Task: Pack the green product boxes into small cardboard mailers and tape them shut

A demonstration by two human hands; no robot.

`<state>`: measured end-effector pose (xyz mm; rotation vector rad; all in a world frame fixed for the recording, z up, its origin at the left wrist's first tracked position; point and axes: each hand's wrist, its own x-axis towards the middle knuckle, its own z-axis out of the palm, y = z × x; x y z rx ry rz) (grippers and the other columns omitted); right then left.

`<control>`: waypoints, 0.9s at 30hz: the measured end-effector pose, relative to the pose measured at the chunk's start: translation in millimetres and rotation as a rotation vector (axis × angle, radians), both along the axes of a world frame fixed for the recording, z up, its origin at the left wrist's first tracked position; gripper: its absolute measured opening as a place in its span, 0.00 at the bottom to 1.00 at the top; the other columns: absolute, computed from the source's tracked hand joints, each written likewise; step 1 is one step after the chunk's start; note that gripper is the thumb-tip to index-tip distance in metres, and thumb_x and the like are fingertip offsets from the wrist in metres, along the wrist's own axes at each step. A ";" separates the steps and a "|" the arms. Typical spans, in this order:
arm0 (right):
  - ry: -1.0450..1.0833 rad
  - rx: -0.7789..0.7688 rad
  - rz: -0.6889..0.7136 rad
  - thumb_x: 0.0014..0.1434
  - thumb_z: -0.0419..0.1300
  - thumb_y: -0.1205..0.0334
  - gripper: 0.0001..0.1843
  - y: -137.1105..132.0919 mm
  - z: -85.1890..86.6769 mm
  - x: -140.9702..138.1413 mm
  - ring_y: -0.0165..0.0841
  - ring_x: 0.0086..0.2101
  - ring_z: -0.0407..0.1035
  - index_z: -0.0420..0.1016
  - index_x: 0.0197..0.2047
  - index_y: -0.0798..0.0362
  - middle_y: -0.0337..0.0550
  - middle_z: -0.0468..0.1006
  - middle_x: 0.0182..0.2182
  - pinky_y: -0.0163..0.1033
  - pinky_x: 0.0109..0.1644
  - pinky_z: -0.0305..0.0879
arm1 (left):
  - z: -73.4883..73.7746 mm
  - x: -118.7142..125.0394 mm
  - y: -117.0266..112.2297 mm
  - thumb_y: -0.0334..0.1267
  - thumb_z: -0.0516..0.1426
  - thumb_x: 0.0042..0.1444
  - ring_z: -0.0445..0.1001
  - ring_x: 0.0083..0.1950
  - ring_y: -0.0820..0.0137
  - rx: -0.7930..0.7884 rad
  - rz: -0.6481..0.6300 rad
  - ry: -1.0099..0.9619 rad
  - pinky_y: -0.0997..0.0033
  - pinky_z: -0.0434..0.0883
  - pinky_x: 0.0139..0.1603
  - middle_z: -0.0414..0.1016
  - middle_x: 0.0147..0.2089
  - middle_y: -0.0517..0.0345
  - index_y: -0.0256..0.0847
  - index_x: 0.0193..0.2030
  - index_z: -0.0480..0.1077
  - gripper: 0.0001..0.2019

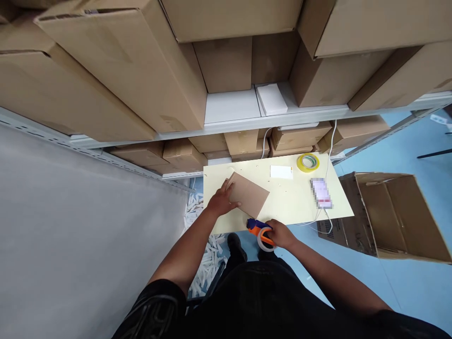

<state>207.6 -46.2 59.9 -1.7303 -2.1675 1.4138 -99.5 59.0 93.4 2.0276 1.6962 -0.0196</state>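
A small flat brown cardboard box [248, 194] lies at an angle on the pale yellow tabletop [219, 176]. Its left side is gripped by my left hand [222, 199], with the thumb over the top face and the other fingers along the edge. My right hand [280, 234] is closed round the handle of an orange and blue tape dispenser [254, 227] carrying a roll of tape. The dispenser's head is just off the box's near corner, at the table's front edge; whether they touch I cannot tell.
A yellow tape roll [308, 162], a white card [281, 172] and a phone [321, 193] with cables lie on the table. Shelves behind hold large cartons [141, 61]. An open carton [399, 214] stands right; white paper strips [208, 263] litter the floor left.
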 end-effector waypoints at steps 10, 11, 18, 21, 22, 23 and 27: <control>-0.091 0.006 -0.644 0.56 0.56 0.58 0.16 13.9 -0.9 94.5 0.42 0.36 0.75 0.79 0.45 0.51 0.45 0.82 0.35 0.41 0.39 0.65 | -14.4 36.1 -55.4 0.68 0.52 0.61 0.62 0.67 0.40 0.047 0.318 0.075 0.46 0.69 0.61 0.32 0.82 0.41 0.42 0.80 0.42 0.49; -0.093 0.021 -0.651 0.56 0.56 0.58 0.16 21.3 1.7 95.6 0.42 0.36 0.75 0.79 0.45 0.50 0.45 0.82 0.35 0.41 0.39 0.65 | -14.5 36.9 -58.0 0.68 0.51 0.62 0.62 0.67 0.40 0.048 0.321 0.085 0.47 0.69 0.60 0.32 0.82 0.41 0.42 0.80 0.41 0.49; -0.196 0.123 -0.540 0.59 0.54 0.62 0.13 61.8 12.0 84.3 0.39 0.37 0.75 0.79 0.43 0.50 0.46 0.82 0.36 0.36 0.37 0.62 | -8.2 38.9 -68.9 0.66 0.50 0.63 0.62 0.69 0.40 -0.002 0.341 0.070 0.47 0.68 0.62 0.30 0.82 0.41 0.42 0.80 0.40 0.47; -0.211 0.138 -0.486 0.59 0.54 0.64 0.13 68.8 11.8 84.0 0.39 0.37 0.75 0.78 0.43 0.51 0.47 0.81 0.37 0.35 0.36 0.60 | -3.9 39.8 -74.6 0.64 0.51 0.63 0.62 0.70 0.40 -0.035 0.369 0.035 0.47 0.66 0.65 0.29 0.82 0.41 0.41 0.80 0.41 0.46; -0.208 0.142 -0.470 0.59 0.54 0.64 0.13 70.2 11.8 85.0 0.39 0.37 0.75 0.78 0.42 0.52 0.47 0.81 0.37 0.36 0.35 0.60 | -2.8 39.4 -76.7 0.62 0.51 0.64 0.61 0.71 0.40 -0.037 0.373 0.018 0.48 0.65 0.67 0.29 0.82 0.40 0.40 0.80 0.43 0.45; -0.206 0.146 -0.453 0.58 0.55 0.64 0.12 71.6 11.9 86.2 0.39 0.36 0.75 0.78 0.42 0.52 0.47 0.81 0.36 0.36 0.35 0.60 | -2.1 38.6 -78.7 0.61 0.52 0.64 0.59 0.73 0.41 -0.034 0.376 -0.001 0.49 0.63 0.69 0.31 0.82 0.39 0.39 0.80 0.45 0.44; -0.190 0.169 -0.395 0.57 0.56 0.65 0.12 81.0 20.1 89.6 0.39 0.36 0.75 0.79 0.41 0.52 0.47 0.81 0.35 0.36 0.36 0.60 | -1.7 32.4 -86.6 0.56 0.55 0.64 0.52 0.78 0.46 0.013 0.417 -0.084 0.53 0.56 0.74 0.41 0.81 0.37 0.36 0.76 0.55 0.39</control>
